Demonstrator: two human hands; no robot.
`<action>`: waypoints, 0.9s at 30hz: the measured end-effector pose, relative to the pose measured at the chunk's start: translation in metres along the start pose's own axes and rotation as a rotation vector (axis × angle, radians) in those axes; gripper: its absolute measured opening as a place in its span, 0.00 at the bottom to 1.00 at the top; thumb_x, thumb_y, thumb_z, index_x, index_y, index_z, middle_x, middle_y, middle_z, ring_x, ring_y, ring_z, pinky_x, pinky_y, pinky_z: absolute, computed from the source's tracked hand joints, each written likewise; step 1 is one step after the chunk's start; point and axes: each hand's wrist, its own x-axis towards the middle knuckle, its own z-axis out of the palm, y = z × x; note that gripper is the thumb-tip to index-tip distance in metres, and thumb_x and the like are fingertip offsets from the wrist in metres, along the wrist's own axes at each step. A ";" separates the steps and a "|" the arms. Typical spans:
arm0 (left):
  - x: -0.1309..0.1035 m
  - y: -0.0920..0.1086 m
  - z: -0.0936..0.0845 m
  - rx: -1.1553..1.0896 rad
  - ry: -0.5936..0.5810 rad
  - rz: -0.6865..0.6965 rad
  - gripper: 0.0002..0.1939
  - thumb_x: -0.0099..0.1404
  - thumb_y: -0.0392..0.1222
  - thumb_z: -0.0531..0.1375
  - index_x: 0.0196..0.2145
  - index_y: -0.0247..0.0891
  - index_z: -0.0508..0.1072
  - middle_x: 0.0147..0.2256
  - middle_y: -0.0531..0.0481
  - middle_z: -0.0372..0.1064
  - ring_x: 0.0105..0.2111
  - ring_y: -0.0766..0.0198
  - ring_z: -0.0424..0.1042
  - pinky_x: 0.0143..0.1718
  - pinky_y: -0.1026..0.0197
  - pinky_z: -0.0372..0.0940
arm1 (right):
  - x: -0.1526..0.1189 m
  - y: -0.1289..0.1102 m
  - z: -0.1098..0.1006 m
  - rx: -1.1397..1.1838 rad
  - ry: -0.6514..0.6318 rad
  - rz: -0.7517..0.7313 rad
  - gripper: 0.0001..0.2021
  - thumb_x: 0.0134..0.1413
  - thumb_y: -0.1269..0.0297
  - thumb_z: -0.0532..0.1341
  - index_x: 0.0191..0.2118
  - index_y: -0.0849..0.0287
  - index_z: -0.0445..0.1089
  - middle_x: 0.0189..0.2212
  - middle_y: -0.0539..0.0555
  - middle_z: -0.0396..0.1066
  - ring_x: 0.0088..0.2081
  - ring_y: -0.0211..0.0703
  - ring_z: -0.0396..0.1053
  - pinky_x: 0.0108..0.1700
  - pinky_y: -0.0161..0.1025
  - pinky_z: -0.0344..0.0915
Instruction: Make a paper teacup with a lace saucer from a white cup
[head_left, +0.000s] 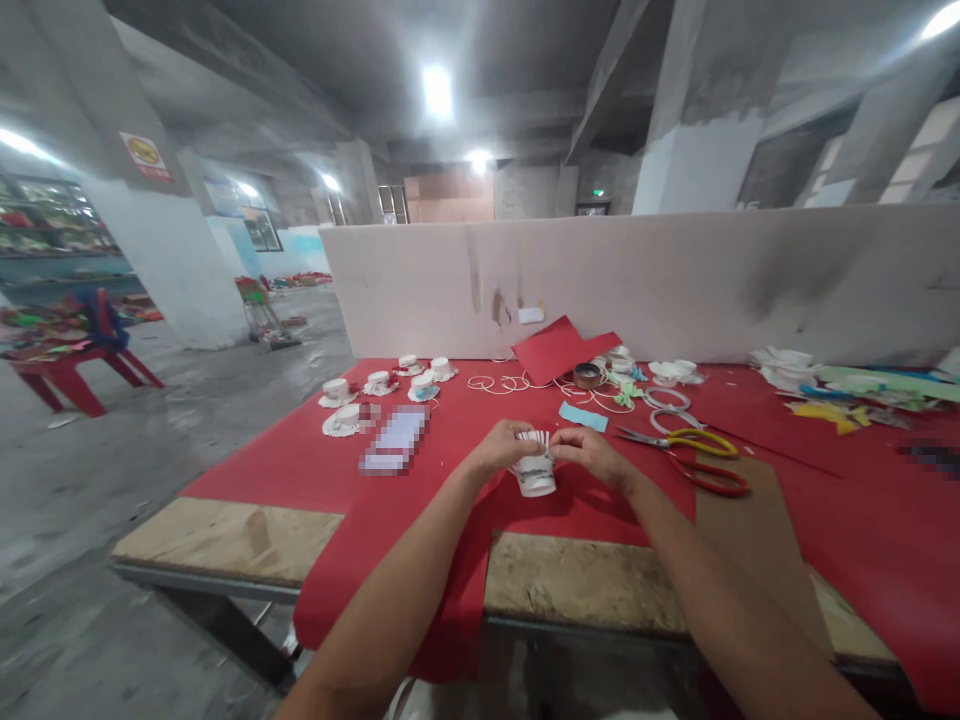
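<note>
A white paper cup is held between the two hands just above the red covering of the worktop, near its front edge; whether its base touches down, I cannot tell. Its upper end is slit into narrow upright strips, its side carries a greyish printed band, and its plain lower end faces the wearer. The left hand grips the cup's left side, thumb and fingers closed about the strips; the right hand pinches the upper edge on the right between thumb and fingertips, though which strip is too small to tell. The hands cover both sides of the fringe. Just right of the right hand lie scissors with one yellow and one red handle, blades pointing towards that hand. Beyond the hands are a light-blue strip, a brown tape roll, loops of white cord and folded red paper. Six small white hat-like pieces stand at the left, near a pixelated pale rectangle.
</note>
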 end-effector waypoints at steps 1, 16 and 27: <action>0.000 0.000 0.000 -0.008 -0.002 -0.002 0.09 0.46 0.41 0.61 0.23 0.32 0.68 0.19 0.55 0.61 0.18 0.71 0.59 0.21 0.68 0.53 | 0.000 0.001 0.000 -0.003 -0.010 -0.001 0.06 0.44 0.64 0.62 0.25 0.61 0.71 0.24 0.52 0.69 0.28 0.39 0.65 0.33 0.37 0.61; 0.000 0.000 0.001 -0.046 -0.028 -0.014 0.08 0.45 0.40 0.61 0.22 0.33 0.67 0.17 0.56 0.59 0.17 0.73 0.57 0.20 0.68 0.51 | 0.001 0.001 0.001 0.001 -0.015 -0.016 0.05 0.43 0.65 0.62 0.23 0.60 0.69 0.22 0.50 0.67 0.26 0.38 0.63 0.31 0.36 0.59; -0.001 0.003 -0.003 -0.048 -0.064 -0.012 0.10 0.46 0.41 0.62 0.25 0.31 0.70 0.20 0.55 0.62 0.20 0.71 0.60 0.23 0.67 0.54 | 0.000 -0.004 0.004 0.055 0.089 -0.028 0.07 0.42 0.65 0.63 0.29 0.60 0.68 0.25 0.50 0.68 0.29 0.39 0.65 0.35 0.37 0.61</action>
